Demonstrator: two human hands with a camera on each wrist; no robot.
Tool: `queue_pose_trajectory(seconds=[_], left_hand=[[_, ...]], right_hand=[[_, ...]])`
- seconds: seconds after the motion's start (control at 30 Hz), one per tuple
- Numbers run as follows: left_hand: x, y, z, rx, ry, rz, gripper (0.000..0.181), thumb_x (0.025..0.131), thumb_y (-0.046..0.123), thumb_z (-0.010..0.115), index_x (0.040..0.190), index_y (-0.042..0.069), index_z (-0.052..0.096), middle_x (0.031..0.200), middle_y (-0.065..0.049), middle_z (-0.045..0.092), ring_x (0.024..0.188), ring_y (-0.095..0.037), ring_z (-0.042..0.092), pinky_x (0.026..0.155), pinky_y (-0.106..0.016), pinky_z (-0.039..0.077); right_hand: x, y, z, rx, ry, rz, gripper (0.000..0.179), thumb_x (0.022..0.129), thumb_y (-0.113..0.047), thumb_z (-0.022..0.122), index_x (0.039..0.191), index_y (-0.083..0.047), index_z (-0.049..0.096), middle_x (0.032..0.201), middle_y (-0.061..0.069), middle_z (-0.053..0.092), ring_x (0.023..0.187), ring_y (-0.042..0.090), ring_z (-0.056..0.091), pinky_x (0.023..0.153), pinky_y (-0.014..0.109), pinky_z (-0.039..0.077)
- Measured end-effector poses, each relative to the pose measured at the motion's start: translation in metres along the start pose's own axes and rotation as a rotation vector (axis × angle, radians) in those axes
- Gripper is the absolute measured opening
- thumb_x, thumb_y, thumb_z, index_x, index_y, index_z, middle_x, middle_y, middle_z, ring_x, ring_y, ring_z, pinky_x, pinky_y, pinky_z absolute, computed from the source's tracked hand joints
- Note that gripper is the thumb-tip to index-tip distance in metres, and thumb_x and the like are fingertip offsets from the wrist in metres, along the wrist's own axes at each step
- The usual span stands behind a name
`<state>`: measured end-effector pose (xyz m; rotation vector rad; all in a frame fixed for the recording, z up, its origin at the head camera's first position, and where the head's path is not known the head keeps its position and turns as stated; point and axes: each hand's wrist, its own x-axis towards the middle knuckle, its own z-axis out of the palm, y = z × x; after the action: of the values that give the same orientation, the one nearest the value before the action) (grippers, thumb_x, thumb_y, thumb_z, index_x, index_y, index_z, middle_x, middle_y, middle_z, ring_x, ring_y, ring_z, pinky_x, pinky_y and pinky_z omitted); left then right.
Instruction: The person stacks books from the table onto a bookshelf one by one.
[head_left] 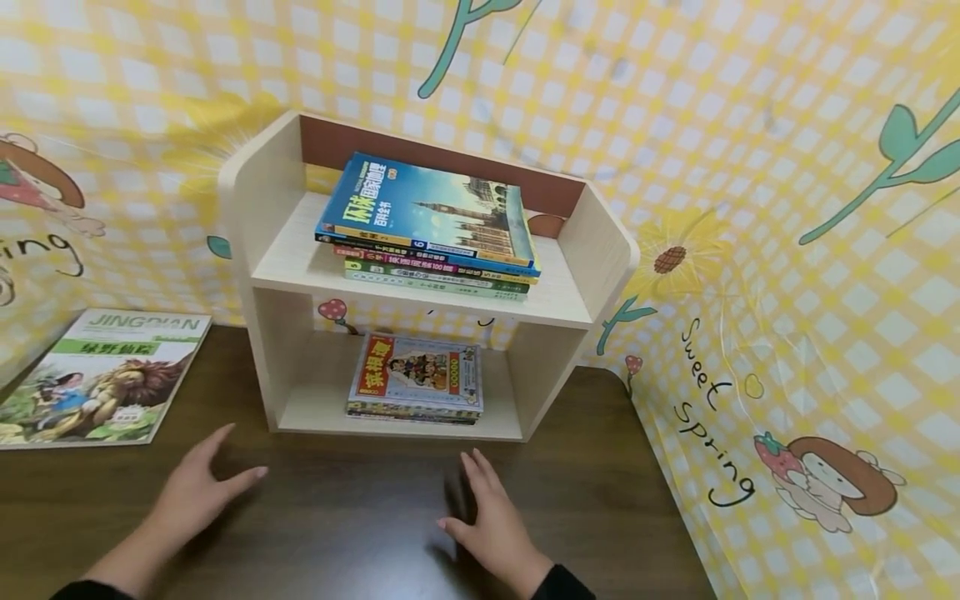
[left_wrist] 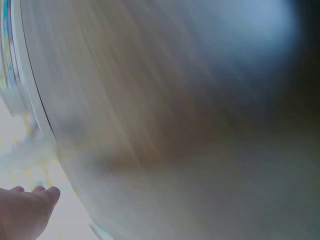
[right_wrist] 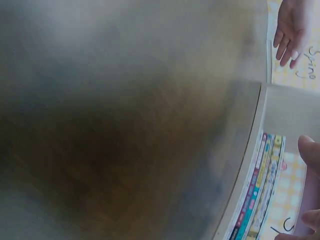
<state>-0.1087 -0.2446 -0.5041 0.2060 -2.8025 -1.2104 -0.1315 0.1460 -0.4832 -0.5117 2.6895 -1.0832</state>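
Note:
My left hand [head_left: 193,493] is held over the brown table, its thumb and fingers spread and nothing in them. It is nearest to a magazine [head_left: 105,379] with a lion on its cover, lying flat at the left. Farther right, my right hand [head_left: 495,527] hovers in front of the small cream bookshelf [head_left: 555,308], also holding nothing. A stack of books with a blue cover on top [head_left: 442,208] lies on the upper shelf. The lower shelf bears a smaller stack of books [head_left: 416,375]. In the right wrist view, those lower spines [right_wrist: 260,185] show beside my right fingers.
The dark brown table [head_left: 360,517] reaches up to a wall cloth [head_left: 750,275] of yellow check with flowers and cartoon figures, which hangs behind and at the right. A bright reflection lies on the tabletop between the hands. The left wrist view is mostly blurred tabletop.

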Motion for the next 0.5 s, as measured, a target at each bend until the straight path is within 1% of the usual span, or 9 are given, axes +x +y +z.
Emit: queue_pose_trajectory(seconds=[0.07,0.17,0.2,0.27,0.3,0.37,0.4,0.43,0.5], left_hand=[[0.000,-0.014,-0.018,0.030,0.014,-0.040,0.095,0.088,0.040,0.068,0.145,-0.015,0.016,0.138,-0.047,0.022,0.122,-0.065,0.024,0.095,-0.074,0.024],[0.002,-0.033,-0.043,0.048,0.055,-0.072,0.095,0.092,0.042,0.063,0.146,-0.015,0.009,0.139,-0.049,0.018,0.122,-0.067,0.019,0.095,-0.075,0.021],[0.003,-0.039,-0.050,0.062,0.078,-0.081,0.095,0.092,0.042,0.062,0.147,-0.014,0.008,0.140,-0.049,0.016,0.122,-0.068,0.019,0.094,-0.076,0.021],[0.006,-0.049,-0.064,0.089,0.128,-0.095,0.095,0.093,0.043,0.060,0.146,-0.014,0.006,0.141,-0.048,0.014,0.123,-0.068,0.017,0.094,-0.076,0.020],[0.008,-0.054,-0.070,0.102,0.147,-0.108,0.096,0.093,0.043,0.059,0.146,-0.015,0.005,0.141,-0.049,0.011,0.123,-0.068,0.015,0.094,-0.076,0.020],[0.012,-0.060,-0.081,0.137,0.179,-0.152,0.096,0.094,0.046,0.056,0.145,-0.016,0.002,0.142,-0.049,0.007,0.125,-0.068,0.012,0.095,-0.076,0.020],[0.015,-0.063,-0.086,0.155,0.202,-0.175,0.097,0.094,0.046,0.055,0.145,-0.017,0.002,0.142,-0.049,0.007,0.126,-0.067,0.012,0.096,-0.075,0.020],[0.017,-0.065,-0.090,0.169,0.227,-0.186,0.096,0.094,0.045,0.055,0.143,-0.021,0.004,0.140,-0.050,0.010,0.127,-0.066,0.013,0.098,-0.074,0.020],[0.023,-0.070,-0.097,0.188,0.257,-0.251,0.096,0.095,0.047,0.052,0.142,-0.022,0.003,0.140,-0.049,0.010,0.131,-0.063,0.010,0.101,-0.072,0.019]], right_hand=[[-0.007,0.001,-0.001,0.029,-0.020,0.002,0.084,0.085,-0.028,0.075,0.152,-0.012,0.028,0.158,0.016,0.021,0.136,0.040,0.035,0.099,0.056,0.042],[-0.018,0.003,-0.002,0.057,-0.044,0.009,0.081,0.085,-0.026,0.075,0.151,-0.008,0.031,0.157,0.017,0.020,0.136,0.041,0.035,0.098,0.055,0.044],[-0.021,0.004,-0.003,0.052,-0.046,0.009,0.081,0.085,-0.026,0.075,0.150,-0.007,0.032,0.157,0.018,0.021,0.135,0.041,0.036,0.098,0.054,0.044],[-0.028,0.005,-0.003,0.036,-0.045,0.009,0.080,0.083,-0.027,0.077,0.149,-0.006,0.035,0.157,0.017,0.023,0.134,0.041,0.038,0.097,0.054,0.044],[-0.030,0.005,-0.003,0.024,-0.042,0.002,0.080,0.083,-0.028,0.077,0.148,-0.005,0.036,0.156,0.018,0.024,0.133,0.041,0.039,0.097,0.054,0.044],[-0.035,0.005,-0.003,0.014,-0.041,-0.008,0.081,0.082,-0.029,0.078,0.147,-0.005,0.037,0.155,0.019,0.025,0.131,0.041,0.041,0.097,0.055,0.044],[-0.038,0.005,-0.003,0.016,-0.043,-0.012,0.081,0.081,-0.029,0.079,0.147,-0.005,0.037,0.155,0.020,0.026,0.130,0.042,0.042,0.096,0.056,0.045],[-0.040,0.005,-0.002,0.020,-0.045,-0.016,0.082,0.081,-0.029,0.079,0.147,-0.004,0.038,0.154,0.020,0.027,0.129,0.043,0.043,0.096,0.057,0.044],[-0.045,0.004,-0.002,0.026,-0.050,-0.021,0.082,0.080,-0.029,0.080,0.146,-0.004,0.038,0.153,0.022,0.028,0.128,0.046,0.043,0.095,0.059,0.044]])
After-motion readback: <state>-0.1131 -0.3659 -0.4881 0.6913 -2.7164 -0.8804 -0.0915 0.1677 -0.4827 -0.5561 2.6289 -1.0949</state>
